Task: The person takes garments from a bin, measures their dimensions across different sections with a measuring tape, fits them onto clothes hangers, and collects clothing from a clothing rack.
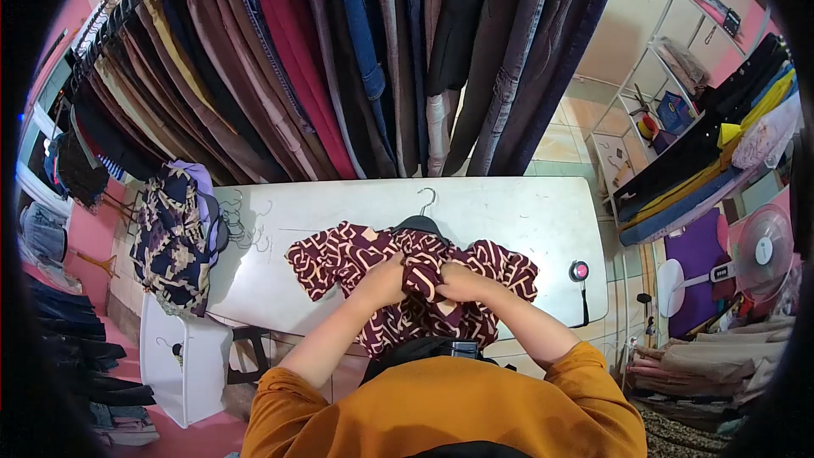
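A maroon garment (421, 276) with a cream geometric pattern is spread across the middle of the white counter (551, 216), its short sleeves turned out to the left and right and its lower part hung over the near edge. A black hanger (419, 223) is set at the garment's far side, its shoulders partly covered by the cloth and its metal hook pointed away.

The cloth is held by both hands close to the hanger. In the grip of the left hand (388, 282), closed fingers are sunk into the fabric; by the grip of the right hand (460, 282), just beside it, a gathered fold is pinched. The fingertips are partly hidden by cloth.

On the right end of the counter a small round tape measure (579, 270) is placed, with a dark strap (584, 305) trailed toward the near edge. On the left, loose wire hangers (243, 225) are lying near a navy-and-cream patterned garment (172, 242), which is draped at the counter's left end. Beyond the far edge, a long row of trousers (373, 76) is hung. To the far right, a fan (765, 250) can be seen.
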The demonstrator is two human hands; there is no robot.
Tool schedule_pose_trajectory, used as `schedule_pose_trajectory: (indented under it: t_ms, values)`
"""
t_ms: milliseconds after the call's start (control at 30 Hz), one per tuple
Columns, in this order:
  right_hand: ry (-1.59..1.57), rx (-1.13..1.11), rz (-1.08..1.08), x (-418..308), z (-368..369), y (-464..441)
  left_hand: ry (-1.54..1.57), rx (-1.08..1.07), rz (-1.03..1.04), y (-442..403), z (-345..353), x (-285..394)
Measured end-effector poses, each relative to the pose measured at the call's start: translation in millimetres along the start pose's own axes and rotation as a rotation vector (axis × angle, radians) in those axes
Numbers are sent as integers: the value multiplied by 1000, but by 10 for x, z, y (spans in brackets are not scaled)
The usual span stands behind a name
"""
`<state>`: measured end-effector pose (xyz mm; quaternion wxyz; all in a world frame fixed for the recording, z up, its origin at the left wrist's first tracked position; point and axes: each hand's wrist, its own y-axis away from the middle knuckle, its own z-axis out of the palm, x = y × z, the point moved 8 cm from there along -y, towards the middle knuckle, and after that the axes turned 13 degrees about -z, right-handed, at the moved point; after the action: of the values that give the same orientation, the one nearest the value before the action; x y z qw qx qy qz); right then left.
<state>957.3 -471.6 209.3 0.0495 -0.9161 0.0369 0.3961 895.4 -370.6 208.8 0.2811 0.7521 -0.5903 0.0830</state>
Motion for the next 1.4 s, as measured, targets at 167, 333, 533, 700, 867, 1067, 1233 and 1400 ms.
schedule_pose_trajectory:
  t_ms: [167, 333, 533, 700, 867, 1067, 1233, 1400]
  values:
    - [-246, 49, 252, 271, -46, 20, 391, -108, 120, -296, -26, -178]
    - [137, 151, -56, 332, -188, -243, 206, -20, -3, -360, -361, 93]
    - [130, 393, 290, 1320, -73, -440, -98, 260, -127, -694, -275, -42]
    - [-139, 294, 303, 1455, -3, -457, -119, 378, -119, -660, -447, -19]
    - [-455, 515, 333, 773, -323, -266, -161, 583, 63, -474, -830, 229]
    - [-495, 384, 438, 352, -484, -218, -272, 594, 29, -355, -1097, 356]
    - [-536, 338, 386, 313, -432, -255, -296, 610, 20, -136, -1144, 406]
    - [-507, 266, 320, 177, -406, -377, -258, 585, -48, 52, -1189, 338]
